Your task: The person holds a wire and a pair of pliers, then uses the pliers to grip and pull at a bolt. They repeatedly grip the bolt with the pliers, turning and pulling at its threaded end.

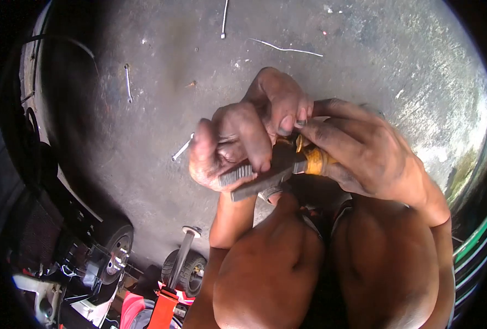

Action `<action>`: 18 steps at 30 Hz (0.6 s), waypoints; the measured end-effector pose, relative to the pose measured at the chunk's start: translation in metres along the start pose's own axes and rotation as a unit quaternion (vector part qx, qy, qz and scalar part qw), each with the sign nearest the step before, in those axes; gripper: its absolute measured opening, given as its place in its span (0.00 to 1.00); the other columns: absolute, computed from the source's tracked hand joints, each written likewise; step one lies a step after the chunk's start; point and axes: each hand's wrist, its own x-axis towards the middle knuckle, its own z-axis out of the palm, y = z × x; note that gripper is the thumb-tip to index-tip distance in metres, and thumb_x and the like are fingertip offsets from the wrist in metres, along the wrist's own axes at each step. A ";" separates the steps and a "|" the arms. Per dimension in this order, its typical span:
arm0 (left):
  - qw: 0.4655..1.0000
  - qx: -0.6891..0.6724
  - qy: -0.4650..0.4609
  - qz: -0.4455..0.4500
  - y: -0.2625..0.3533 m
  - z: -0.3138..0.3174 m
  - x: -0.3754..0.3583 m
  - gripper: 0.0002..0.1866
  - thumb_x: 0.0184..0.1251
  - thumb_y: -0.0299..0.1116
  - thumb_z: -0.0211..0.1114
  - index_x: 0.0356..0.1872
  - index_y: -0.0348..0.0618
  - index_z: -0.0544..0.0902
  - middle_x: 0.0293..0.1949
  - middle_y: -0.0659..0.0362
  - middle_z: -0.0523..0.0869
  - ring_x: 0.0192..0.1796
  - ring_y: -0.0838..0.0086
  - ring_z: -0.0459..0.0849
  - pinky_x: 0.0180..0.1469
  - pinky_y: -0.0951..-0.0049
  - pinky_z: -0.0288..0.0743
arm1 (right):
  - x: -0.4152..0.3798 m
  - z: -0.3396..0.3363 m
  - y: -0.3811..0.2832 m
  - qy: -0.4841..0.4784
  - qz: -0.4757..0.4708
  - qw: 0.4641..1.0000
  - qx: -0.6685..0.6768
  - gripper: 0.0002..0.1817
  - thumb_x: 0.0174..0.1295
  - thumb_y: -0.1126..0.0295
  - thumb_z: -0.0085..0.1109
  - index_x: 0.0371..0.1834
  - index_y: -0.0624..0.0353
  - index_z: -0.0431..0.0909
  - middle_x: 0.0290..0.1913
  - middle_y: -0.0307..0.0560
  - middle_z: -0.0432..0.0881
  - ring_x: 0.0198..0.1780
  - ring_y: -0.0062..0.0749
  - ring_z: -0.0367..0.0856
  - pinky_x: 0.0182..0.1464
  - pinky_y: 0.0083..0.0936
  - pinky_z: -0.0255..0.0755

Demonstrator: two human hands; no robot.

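Note:
Both of my hands come together above my knees, around yellow-handled pliers (315, 161). My right hand (372, 151) is wrapped about the yellow grips, its fingertips meeting those of the other hand near the joint. My left hand (238, 134) curls over the dark jaws, with its thumb raised at the far left. One jaw shows a ridged grey face beside the left palm; the other sticks out below as a flat dark bar. The fingers hide the middle of the tool.
On the concrete floor lie a spanner (128, 83), another spanner (183, 148) partly behind my left hand, a slim metal tool (224, 19) and a thin wire (287, 49). A wheel (117, 255) and a red jack (166, 307) stand lower left. Green bars (476, 236) edge the right.

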 end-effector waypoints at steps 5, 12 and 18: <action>0.997 0.058 -0.036 0.030 0.003 0.003 0.003 0.38 0.81 0.62 0.32 0.21 0.50 0.81 0.41 0.52 0.73 0.47 0.65 0.67 0.56 0.60 0.63 | 0.003 0.001 -0.009 0.006 -0.021 0.999 -0.031 0.29 0.47 0.74 0.74 0.57 0.69 0.81 0.44 0.56 0.87 0.58 0.57 0.84 0.52 0.42 0.82; 0.996 0.059 -0.052 -0.039 0.014 -0.002 0.000 0.35 0.81 0.62 0.43 0.19 0.53 0.83 0.43 0.66 0.72 0.53 0.67 0.66 0.62 0.53 0.59 | 0.004 0.002 -0.010 0.002 -0.029 0.999 -0.029 0.33 0.42 0.74 0.75 0.58 0.69 0.81 0.43 0.55 0.88 0.57 0.55 0.84 0.50 0.41 0.82; 0.998 0.040 -0.036 0.035 0.004 -0.003 -0.001 0.36 0.80 0.61 0.38 0.21 0.48 0.81 0.41 0.52 0.72 0.48 0.66 0.68 0.56 0.61 0.63 | 0.006 0.004 -0.012 -0.002 -0.035 0.999 -0.032 0.33 0.42 0.74 0.75 0.57 0.70 0.82 0.43 0.55 0.88 0.55 0.55 0.84 0.50 0.41 0.82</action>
